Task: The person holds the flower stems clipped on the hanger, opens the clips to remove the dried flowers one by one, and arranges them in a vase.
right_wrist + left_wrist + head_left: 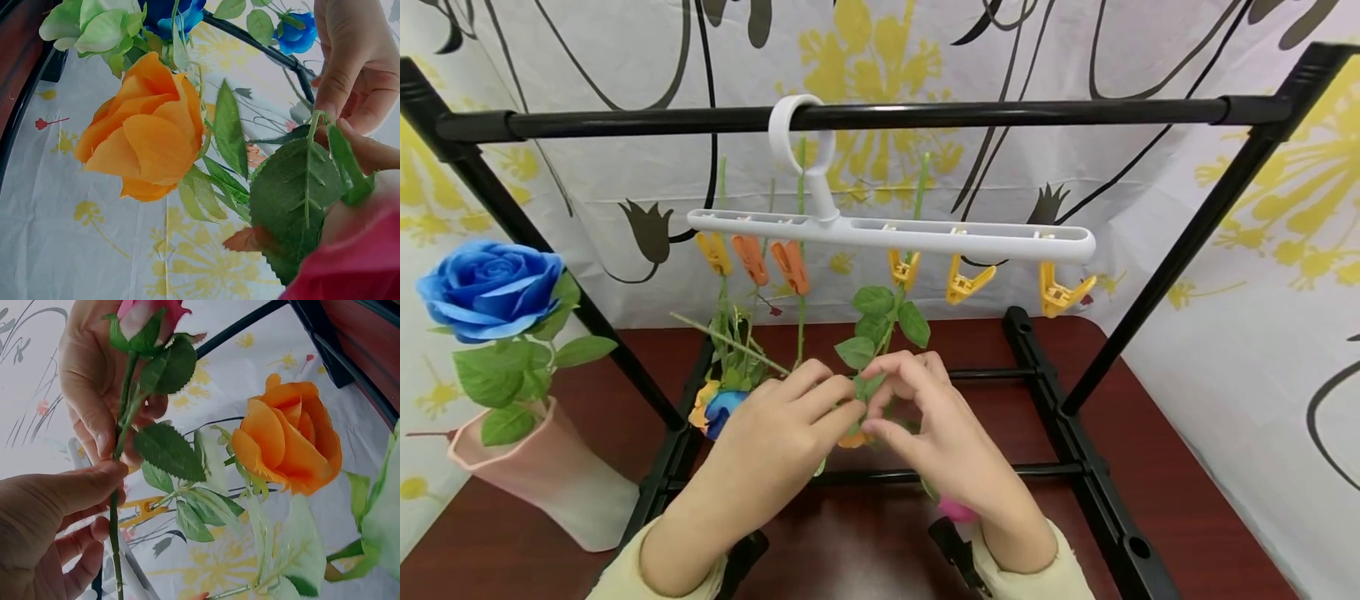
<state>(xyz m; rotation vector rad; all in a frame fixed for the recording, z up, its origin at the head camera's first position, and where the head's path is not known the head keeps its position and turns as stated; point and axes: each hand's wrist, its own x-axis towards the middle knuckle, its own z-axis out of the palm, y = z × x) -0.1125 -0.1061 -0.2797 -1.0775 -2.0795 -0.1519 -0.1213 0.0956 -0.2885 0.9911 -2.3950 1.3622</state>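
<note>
Pink rose [156, 315], n = 1: layered petals, tooth-edged leaves; held below the hanger, its bloom under the R wrist. L hand [793, 425]: thumb & fingers pinch the thin green stem [114, 531]. R hand [936, 417]: thumb & fingers grip same stem nearer the bloom, just beside L. Hanger [861, 235], n = 1: smooth white plastic, straight slotted bar w/ ring-shaped hook, on a round black rod [1037, 111]. Clips, n = 6: 4 yellow clips [958, 283], 2 orange clips [792, 267]. Stem ends above bar, n = 4. Orange rose [287, 437]: broad, cupped petals, near the hands. Vase [561, 483], n = 1: pink-to-white, wavy rim, w/ 1 blue rose [493, 287]. Table [850, 533]: glossy, dark red-brown. Backdrop [1150, 192]: creased white sheet, yellow floral print.
</note>
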